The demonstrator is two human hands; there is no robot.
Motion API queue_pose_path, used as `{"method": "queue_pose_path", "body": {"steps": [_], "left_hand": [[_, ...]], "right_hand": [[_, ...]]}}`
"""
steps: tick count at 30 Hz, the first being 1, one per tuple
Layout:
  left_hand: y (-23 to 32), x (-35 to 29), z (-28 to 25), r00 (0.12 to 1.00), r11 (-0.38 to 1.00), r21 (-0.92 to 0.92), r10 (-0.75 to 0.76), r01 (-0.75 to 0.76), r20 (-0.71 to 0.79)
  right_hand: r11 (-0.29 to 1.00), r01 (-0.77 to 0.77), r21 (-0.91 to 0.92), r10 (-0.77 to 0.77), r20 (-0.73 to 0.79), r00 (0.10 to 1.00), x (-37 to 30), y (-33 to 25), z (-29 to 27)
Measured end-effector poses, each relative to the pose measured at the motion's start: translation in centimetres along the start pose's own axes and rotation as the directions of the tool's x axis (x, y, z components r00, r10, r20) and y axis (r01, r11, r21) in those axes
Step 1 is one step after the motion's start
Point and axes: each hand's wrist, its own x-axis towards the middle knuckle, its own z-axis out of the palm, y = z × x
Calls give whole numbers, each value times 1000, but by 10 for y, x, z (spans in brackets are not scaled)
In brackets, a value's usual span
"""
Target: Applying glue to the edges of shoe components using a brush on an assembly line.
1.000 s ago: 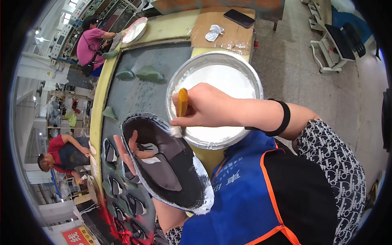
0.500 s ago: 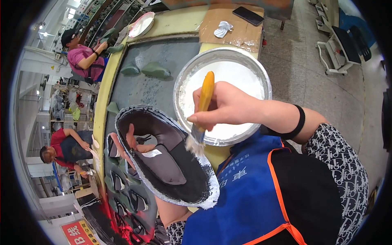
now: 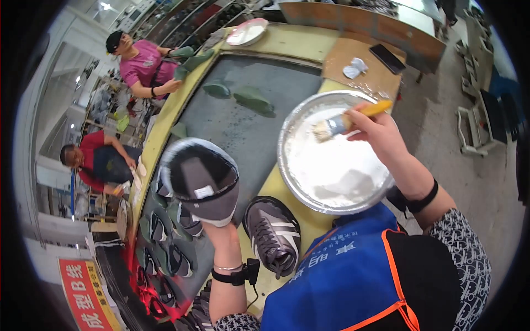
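Shoe upper (image 3: 201, 181), grey, pale-edged: left of the basin (image 3: 338, 210), apart from it; long axis roughly upright, foreshortened. Left hand (image 3: 220, 234): nearer, directly beneath the upper, bearing it; fingers hidden, closure cannot be told. Right hand (image 3: 376, 129): gripping a brush (image 3: 335, 126) at the basin's upper-right rim, bristles pointing left, the upper well apart, lower left.

Yellow-edged worktable (image 3: 306, 38), grey panel (image 3: 259, 143) mid-frame. On edge: silver white-filled metal basin (image 3: 284, 160) right of centre, grey white-striped sneaker (image 3: 274, 234) lower centre, brown cardboard sheet (image 3: 345, 51) upper right, white pink-rimmed dish (image 3: 263, 27) at top. On panel: two green shoe-shaped lasts (image 3: 253, 101) upper centre, grey-and-green shoe pieces (image 3: 179, 262) lower left.
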Motion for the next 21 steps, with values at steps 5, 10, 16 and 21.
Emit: {"method": "queue_pose_path", "body": {"steps": [5,10,16,21], "left_hand": [[-71,75,-61,929,926,-84,-371,369,-11],[-71,202,-51,927,912,-194,-332,362,172],[-6,203,-20,939,828,-486,-342,280,-42],[31,78,-39,835,871,474,-351,126,424]], "right_hand": [[978,-162,130,168,-41,985,-4,9,-9],[971,-172,168,179,-25,984,-3,4,-6],[961,-223,162,233,-45,971,-5,0,-6],[979,-198,52,200,-29,979,-9,4,-2]]}}
